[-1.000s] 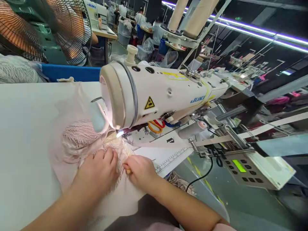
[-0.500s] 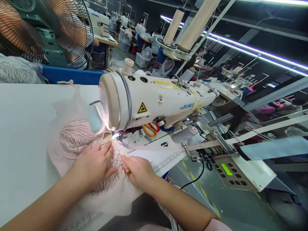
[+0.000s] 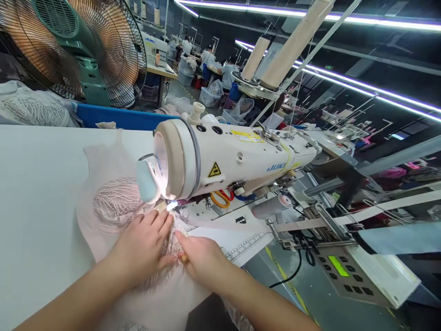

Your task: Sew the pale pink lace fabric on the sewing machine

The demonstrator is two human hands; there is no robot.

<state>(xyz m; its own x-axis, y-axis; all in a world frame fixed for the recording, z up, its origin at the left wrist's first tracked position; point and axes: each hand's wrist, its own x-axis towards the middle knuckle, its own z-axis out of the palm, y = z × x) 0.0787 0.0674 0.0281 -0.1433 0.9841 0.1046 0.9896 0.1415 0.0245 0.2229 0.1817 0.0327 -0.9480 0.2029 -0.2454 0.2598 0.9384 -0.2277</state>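
Pale pink lace fabric [image 3: 115, 202] with a stringy pattern and sheer edges lies under the head of a white sewing machine [image 3: 220, 161]. My left hand [image 3: 146, 246] rests on the fabric just in front of the lit needle area, fingers stretched forward and thumb apart. Beside it, my right hand [image 3: 203, 257] pinches the fabric edge between thumb and bent fingers. A small yellowish band shows on one of its fingers. A pale strip [image 3: 248, 224] runs from the right toward the needle. The needle and presser foot are mostly hidden by the machine head and my fingers.
Orange-handled scissors [image 3: 220, 199] and a thread cone [image 3: 272, 207] lie behind the needle area. A strip feeder with a control box [image 3: 358, 276] stands at the right. A large fan [image 3: 86, 50] is at the back left. Several people sit farther back.
The view has shifted, so the machine and table appear farther right and lower. Both hands stay on the fabric by the needle, and the left hand's fingers lie slightly closer to the right thumb.
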